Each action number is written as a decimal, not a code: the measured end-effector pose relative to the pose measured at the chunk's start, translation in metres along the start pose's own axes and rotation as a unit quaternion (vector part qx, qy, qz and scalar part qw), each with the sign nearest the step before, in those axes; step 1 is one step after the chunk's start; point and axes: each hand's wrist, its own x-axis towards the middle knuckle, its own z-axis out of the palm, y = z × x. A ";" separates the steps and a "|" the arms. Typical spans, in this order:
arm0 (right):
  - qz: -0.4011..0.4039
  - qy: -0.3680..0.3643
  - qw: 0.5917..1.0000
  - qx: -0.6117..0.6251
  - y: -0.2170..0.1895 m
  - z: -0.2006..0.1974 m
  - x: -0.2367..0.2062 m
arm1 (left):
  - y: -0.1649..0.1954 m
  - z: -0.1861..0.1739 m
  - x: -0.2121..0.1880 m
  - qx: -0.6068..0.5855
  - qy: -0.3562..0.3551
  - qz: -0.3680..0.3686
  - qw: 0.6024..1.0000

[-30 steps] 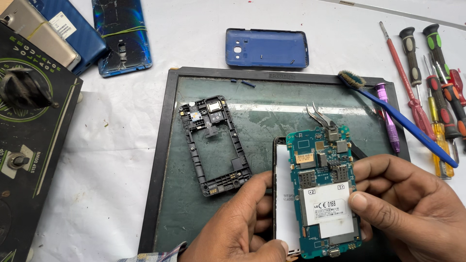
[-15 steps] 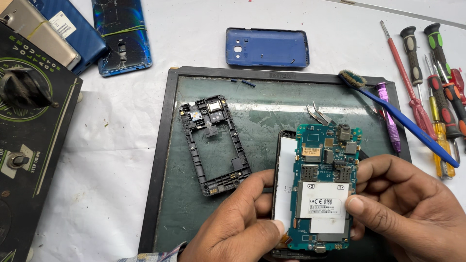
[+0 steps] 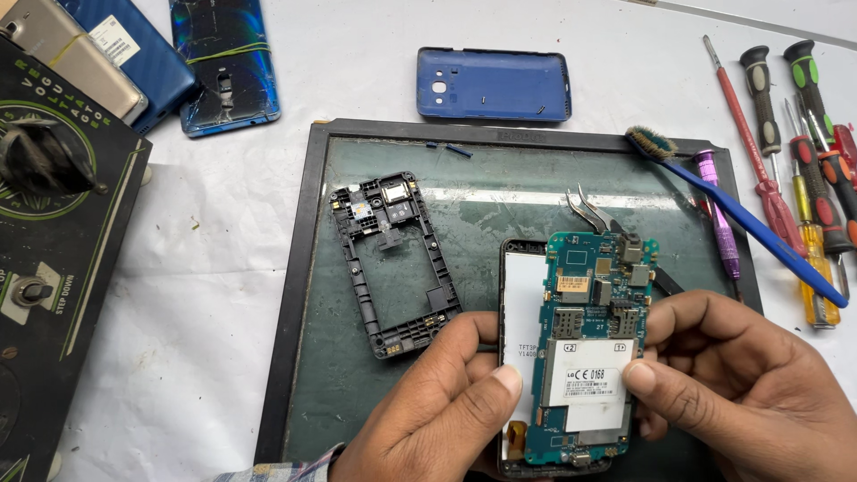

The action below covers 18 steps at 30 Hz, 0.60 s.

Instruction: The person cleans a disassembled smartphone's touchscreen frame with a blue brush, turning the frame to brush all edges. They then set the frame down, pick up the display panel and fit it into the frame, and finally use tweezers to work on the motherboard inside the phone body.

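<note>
Risk, board slip: the circuit board [image 3: 585,348] was pinched only at its long edges, so a loosened thumb could, in my judgement, have let it drop onto the work mat [image 3: 393,393]
Risk, flex strain: the board sat lifted and skewed over the phone body [image 3: 520,357]; any ribbon still joined beneath, which could not be seen, might have torn if pulled further
Risk, contamination: bare fingertips lay on the board face, and skin oil or static could plausibly have harmed exposed parts
Left hand [image 3: 437,415]: closed on the board's left edge and the phone body, thumb pressed at the white label
Right hand [image 3: 741,384]: closed on the board's right edge, thumb on the label's right side
Board appearance: teal green, long and narrow, metal shields and card slots in the upper half, a white printed label below
Board position: held above the mat's lower right area, between both hands
Nearby: black mid-frame [image 3: 393,263] lying apart to the left; tweezers [image 3: 589,210] just behind the board
</note>
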 end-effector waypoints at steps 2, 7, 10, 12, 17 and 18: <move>0.012 0.000 1.000 0.006 0.000 0.001 0.000 | 0.000 0.000 0.000 0.023 0.005 -0.009 1.000; 0.013 -0.012 1.000 0.002 -0.002 0.001 -0.004 | -0.001 -0.001 -0.001 0.024 -0.002 0.001 1.000; 0.008 -0.052 0.998 0.032 -0.006 -0.002 -0.006 | -0.003 0.000 0.000 0.011 -0.001 0.008 1.000; 0.039 -0.074 0.994 0.065 -0.010 -0.007 -0.005 | -0.004 0.000 0.001 0.006 0.003 0.018 1.000; 0.089 -0.162 0.968 0.167 -0.016 -0.011 -0.006 | -0.004 -0.002 0.001 0.025 0.015 0.038 0.999; 0.115 -0.170 0.961 0.186 -0.018 -0.011 -0.006 | -0.004 -0.002 0.000 0.033 0.026 0.037 0.998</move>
